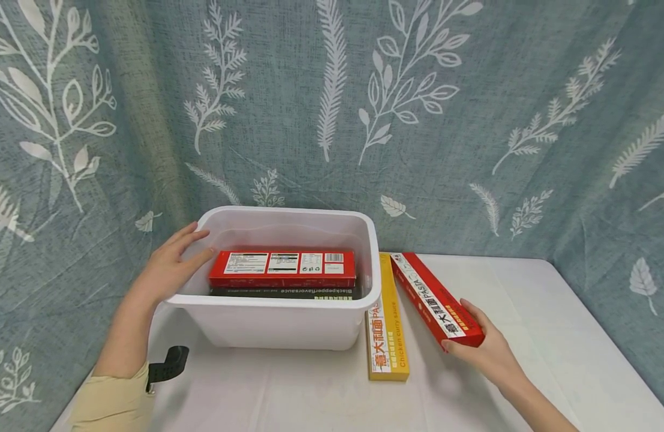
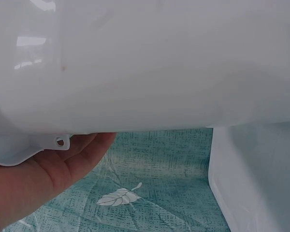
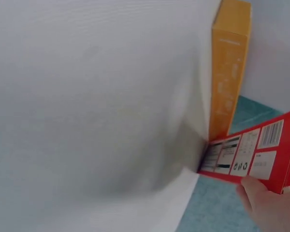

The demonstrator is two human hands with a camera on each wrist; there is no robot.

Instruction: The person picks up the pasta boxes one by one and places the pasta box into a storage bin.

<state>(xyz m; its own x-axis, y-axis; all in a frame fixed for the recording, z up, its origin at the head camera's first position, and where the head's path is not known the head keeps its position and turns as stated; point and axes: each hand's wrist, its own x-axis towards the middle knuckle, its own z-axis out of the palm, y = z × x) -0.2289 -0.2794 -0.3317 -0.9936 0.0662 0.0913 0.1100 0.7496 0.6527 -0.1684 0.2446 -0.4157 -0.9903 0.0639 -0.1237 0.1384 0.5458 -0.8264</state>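
Observation:
My right hand (image 1: 485, 345) grips the near end of a long red pasta box (image 1: 434, 297), which slants away over the table. In the right wrist view the thumb lies along the printed side of that red box (image 3: 246, 154). Beside it a yellow chicken curry pasta box (image 1: 388, 324) lies flat against the tub's right side. At the left end of the white tub (image 1: 278, 324), my left hand (image 1: 175, 261) holds the rim, its thumb inside and fingers over the edge. Inside the tub, a red box (image 1: 283, 268) lies next to a black box (image 1: 288, 293).
A white cloth covers the table (image 1: 526, 288). Behind it hangs a teal curtain (image 1: 288, 120) with white leaf prints, which also closes in both sides. A black strap (image 1: 170, 364) sits at the left wrist beside a beige sleeve (image 1: 110, 402).

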